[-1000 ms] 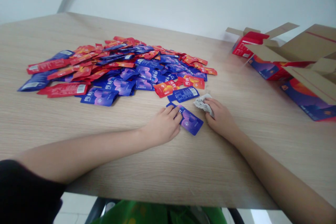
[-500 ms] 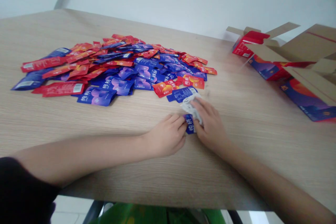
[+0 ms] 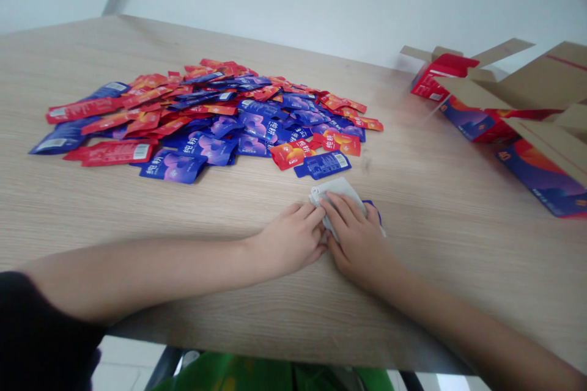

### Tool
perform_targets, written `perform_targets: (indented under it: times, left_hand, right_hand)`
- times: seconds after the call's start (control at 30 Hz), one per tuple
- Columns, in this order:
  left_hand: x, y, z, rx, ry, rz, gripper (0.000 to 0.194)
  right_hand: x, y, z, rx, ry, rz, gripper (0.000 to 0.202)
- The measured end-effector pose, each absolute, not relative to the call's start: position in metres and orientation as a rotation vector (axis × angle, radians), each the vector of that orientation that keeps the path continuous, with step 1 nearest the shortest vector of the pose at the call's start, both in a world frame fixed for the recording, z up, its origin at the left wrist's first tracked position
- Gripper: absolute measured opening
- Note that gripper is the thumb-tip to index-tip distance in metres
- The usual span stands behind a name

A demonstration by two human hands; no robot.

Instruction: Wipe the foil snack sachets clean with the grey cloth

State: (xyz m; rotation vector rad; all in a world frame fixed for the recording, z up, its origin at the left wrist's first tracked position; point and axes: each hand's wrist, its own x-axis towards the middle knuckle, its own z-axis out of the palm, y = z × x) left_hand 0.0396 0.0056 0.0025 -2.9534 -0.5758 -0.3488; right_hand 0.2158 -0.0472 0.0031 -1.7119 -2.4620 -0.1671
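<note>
A folded white cloth (image 3: 346, 185) lies on the table under the spread fingers of my right hand (image 3: 360, 229), which presses and grips it. From beneath that hand, on its right side, the end of a blue pouch (image 3: 373, 211) sticks out; the rest is covered by cloth and fingers. My left hand (image 3: 293, 238) is closed, its thumb and fingertips pinched at the cloth's left edge, on the pouch's covered end. Just beyond the cloth lies another blue pouch (image 3: 323, 164), its barcode side up.
A wide heap of red and blue pouches (image 3: 211, 116) spreads across the left and middle of the table (image 3: 192, 208). To the right stand several open cartons, among them a red carton (image 3: 440, 76) and a blue-orange carton (image 3: 536, 174). A white wall (image 3: 321, 0) rises behind.
The white cloth now lies flatter and nearer, covering the pouch's printed face, and the pouch's end shows right of my right hand. My left hand has barely moved.
</note>
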Motion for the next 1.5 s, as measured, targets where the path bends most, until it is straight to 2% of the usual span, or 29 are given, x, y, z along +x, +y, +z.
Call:
perform_targets:
  times: [0.47,0.7,0.87,1.1,1.27,1.43,1.5]
  left_hand:
    - [0.042,-0.002,0.014,-3.013,-0.634,-0.188,0.03]
    - [0.038,0.018,0.012,-3.024,-0.516,-0.306,0.028]
    - [0.037,0.065,0.01,-2.966,-0.478,-0.539,0.037]
    - [0.033,0.107,-0.009,-3.094,-0.791,-0.193,0.05]
    - [0.031,0.112,-0.011,-3.049,-0.888,-0.196,0.054]
    - [0.032,0.083,0.008,-2.934,-0.862,-0.447,0.045]
    - [0.033,0.053,0.016,-2.936,-0.825,-0.423,0.039]
  right_hand:
    - [0.246,-0.06,-0.002,-2.127,-2.281,-0.407,0.057]
    - [0.249,-0.052,0.0,-2.041,-2.366,-0.34,0.056]
    - [0.241,-0.052,0.001,-1.977,-2.401,-0.338,0.057]
    - [0.241,-0.051,0.001,-1.967,-2.394,-0.321,0.059]
    - [0.241,-0.051,0.001,-1.968,-2.398,-0.312,0.059]
    - [0.242,-0.05,0.002,-1.978,-2.39,-0.285,0.058]
    - [0.243,-0.049,0.002,-1.973,-2.386,-0.261,0.058]
